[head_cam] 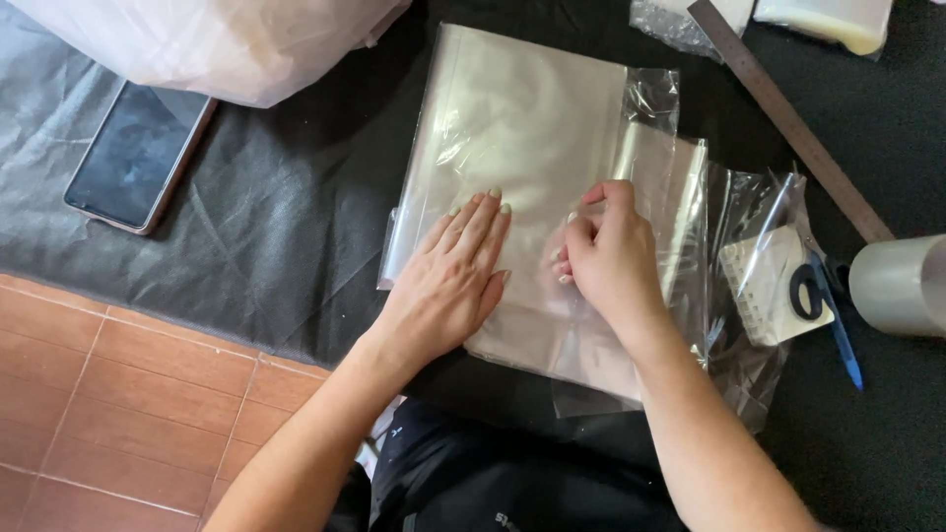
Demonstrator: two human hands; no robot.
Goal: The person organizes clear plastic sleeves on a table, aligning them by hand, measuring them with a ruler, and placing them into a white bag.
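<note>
- on the black cloth (296,227) spread over the floor lies a stack of clear plastic bags (522,158), flat, glossy and nearly see-through, catching pale light along its creases.
- its upper right corner shows a crinkled flap of film, and the right edge overlaps a looser, wrinkled clear bag (749,335).
- the left hand (448,286) rests palm down on the lower left part of the stack, fingers stretched and together, gripping nothing, only pressing it flat.
- the right hand (611,251) sits just beside it on the same stack, fingers curled in and pinching at the plastic near the thumb; how much film it has caught cannot be told.
- to the right, under the wrinkled bag, lie a small white card (764,286) and black-handled scissors (810,293), with a blue pen (845,345) next to them.
- a metal ruler (788,118) runs slantwise above them, and a roll of clear tape (902,286) stands at the right edge.
- a phone (138,153) lies screen up at the left, near a white plastic sack (217,39).
- red-brown floor tiles (118,404) show at the lower left.
</note>
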